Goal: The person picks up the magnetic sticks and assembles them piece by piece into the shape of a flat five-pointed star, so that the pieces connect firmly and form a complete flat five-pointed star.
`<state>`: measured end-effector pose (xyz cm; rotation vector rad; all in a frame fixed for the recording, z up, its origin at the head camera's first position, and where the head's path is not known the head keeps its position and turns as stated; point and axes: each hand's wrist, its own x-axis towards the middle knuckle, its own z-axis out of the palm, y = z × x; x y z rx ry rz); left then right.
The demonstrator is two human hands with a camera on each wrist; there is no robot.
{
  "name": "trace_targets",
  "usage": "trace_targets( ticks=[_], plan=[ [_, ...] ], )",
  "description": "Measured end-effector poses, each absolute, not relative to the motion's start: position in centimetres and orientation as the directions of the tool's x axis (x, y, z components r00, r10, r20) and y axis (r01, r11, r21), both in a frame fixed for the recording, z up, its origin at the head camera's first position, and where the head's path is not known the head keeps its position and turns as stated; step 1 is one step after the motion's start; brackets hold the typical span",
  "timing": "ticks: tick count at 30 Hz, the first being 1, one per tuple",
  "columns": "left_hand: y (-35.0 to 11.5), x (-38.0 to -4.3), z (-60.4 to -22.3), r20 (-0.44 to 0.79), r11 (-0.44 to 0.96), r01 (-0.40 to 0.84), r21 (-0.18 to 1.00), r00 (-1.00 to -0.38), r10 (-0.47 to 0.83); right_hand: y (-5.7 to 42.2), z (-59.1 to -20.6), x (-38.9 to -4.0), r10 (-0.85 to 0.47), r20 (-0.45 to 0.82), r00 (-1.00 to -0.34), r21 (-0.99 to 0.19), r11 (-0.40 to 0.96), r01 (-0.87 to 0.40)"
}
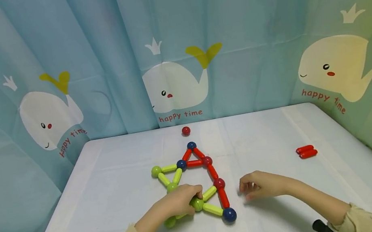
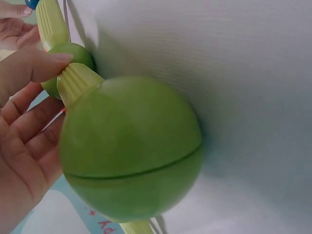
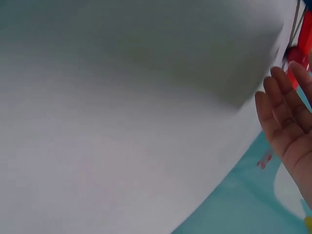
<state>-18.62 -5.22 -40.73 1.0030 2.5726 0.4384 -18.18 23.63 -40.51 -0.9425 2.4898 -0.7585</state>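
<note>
A frame of magnetic rods and balls lies on the white table. Yellow-green rods (image 1: 212, 209) and green balls form its left side, while red rods (image 1: 223, 198) with dark red balls (image 1: 219, 183) make up the right. Blue balls (image 1: 229, 215) sit at several corners. My left hand (image 1: 181, 199) grips a yellow-green rod (image 2: 78, 84) where it meets a green ball (image 1: 197, 203), thumb on the rod's end. Another green ball (image 2: 131, 146) fills the middle of the left wrist view. Right of the frame, my right hand (image 1: 265, 184) hovers with loosely bent fingers, holding nothing.
Two loose red rods (image 1: 307, 152) lie side by side on the right of the table (image 1: 106, 166). A single red ball (image 1: 186, 131) rests near the back edge. Behind stands a blue curtain (image 1: 107, 63) printed with whales.
</note>
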Motion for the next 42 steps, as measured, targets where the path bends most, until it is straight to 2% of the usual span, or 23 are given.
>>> trace_targets(
  ticks=[8, 19, 27, 34, 38, 42],
  plan=[
    [-5.8, -18.2, -40.6, -0.163, 0.689, 0.597, 0.412, -0.695, 0.7, 28.0, -40.5, -18.8, -0.644, 0.013, -0.765, -0.448, 0.68, -0.58],
    [-5.6, -17.5, -40.6, -0.08, 0.703, 0.563, 0.435, -0.753, 0.653, 33.1, -40.9, -18.3, -0.528, 0.129, -0.84, -0.353, 0.767, -0.536],
    [-5.9, -17.3, -40.2, -0.095, 0.731, 0.528, 0.433, -0.779, 0.619, 36.7, -41.1, -18.8, -0.403, 0.329, -0.854, -0.244, 0.837, -0.489],
    [-5.3, -17.2, -39.9, -0.105, 0.739, 0.497, 0.455, -0.794, 0.599, 39.0, -41.6, -19.1, -0.312, 0.35, -0.883, -0.249, 0.878, -0.409],
    [-4.1, -17.3, -40.3, -0.071, 0.735, 0.462, 0.496, -0.822, 0.564, 40.2, -41.7, -19.2, -0.249, 0.34, -0.907, -0.255, 0.904, -0.344],
    [-2.7, -17.4, -40.7, -0.035, 0.736, 0.418, 0.533, -0.858, 0.512, 41.1, -41.8, -19.2, -0.246, 0.349, -0.904, -0.243, 0.908, -0.341]
  ],
)
